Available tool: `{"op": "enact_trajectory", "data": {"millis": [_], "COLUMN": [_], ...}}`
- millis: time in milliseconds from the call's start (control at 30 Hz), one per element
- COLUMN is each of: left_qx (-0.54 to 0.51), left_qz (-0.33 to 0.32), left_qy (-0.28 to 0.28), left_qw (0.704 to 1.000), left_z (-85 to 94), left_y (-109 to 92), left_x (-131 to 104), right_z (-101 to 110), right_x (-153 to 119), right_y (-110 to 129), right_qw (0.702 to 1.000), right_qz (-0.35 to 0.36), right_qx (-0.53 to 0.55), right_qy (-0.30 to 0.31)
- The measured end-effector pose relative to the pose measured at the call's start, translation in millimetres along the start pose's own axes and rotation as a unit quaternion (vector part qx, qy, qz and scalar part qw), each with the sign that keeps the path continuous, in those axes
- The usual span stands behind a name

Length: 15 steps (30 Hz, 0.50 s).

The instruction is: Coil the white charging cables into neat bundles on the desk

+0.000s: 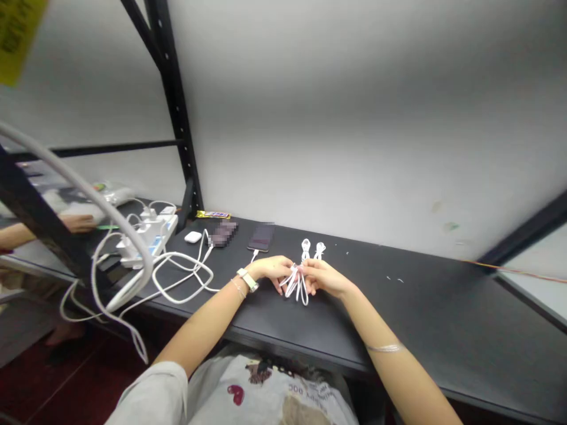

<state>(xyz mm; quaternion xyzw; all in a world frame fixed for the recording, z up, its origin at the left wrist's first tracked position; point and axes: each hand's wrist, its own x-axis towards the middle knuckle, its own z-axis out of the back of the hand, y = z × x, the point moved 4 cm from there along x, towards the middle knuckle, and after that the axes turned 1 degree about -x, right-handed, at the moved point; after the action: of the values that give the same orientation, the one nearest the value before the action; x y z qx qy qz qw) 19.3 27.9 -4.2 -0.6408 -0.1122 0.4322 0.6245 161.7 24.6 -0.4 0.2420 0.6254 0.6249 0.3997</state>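
Note:
A looped white cable (302,290) hangs between my two hands just above the dark tabletop. My left hand (273,270) pinches its upper part from the left, fingers bent. From the right, my right hand (325,276) grips the same bundle near its middle. The fingertips of both hands almost meet there, and they hide part of the cable. Right behind my hands lie two more bundled white cables, one on the left (305,248) and one on the right (319,250).
To the left are a phone (262,237), a blurred-out device (224,234), a white earbud case (192,236) and a yellow snack wrapper (213,215). Loose white cables (181,295) run from a power strip (150,236). Beyond the black frame (177,112) another person's hand (77,223) shows.

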Motion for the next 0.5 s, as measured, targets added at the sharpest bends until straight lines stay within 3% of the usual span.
{"op": "enact_trajectory", "data": {"millis": [300, 500], "left_qx": [-0.135, -0.179], "left_qz": [-0.056, -0.098], "left_qy": [-0.023, -0.019], "left_qw": [0.989, 0.979], "left_z": [-12.4, -20.4], "left_y": [-10.1, -15.0], "left_x": [9.6, 6.1], "right_z": [2.7, 11.1], "right_x": [0.3, -4.2], "right_y": [10.7, 16.4], "right_qw": [0.982, 0.934], "right_qz": [0.099, 0.171], "right_qx": [-0.05, -0.165], "right_qy": [-0.156, -0.268]}}
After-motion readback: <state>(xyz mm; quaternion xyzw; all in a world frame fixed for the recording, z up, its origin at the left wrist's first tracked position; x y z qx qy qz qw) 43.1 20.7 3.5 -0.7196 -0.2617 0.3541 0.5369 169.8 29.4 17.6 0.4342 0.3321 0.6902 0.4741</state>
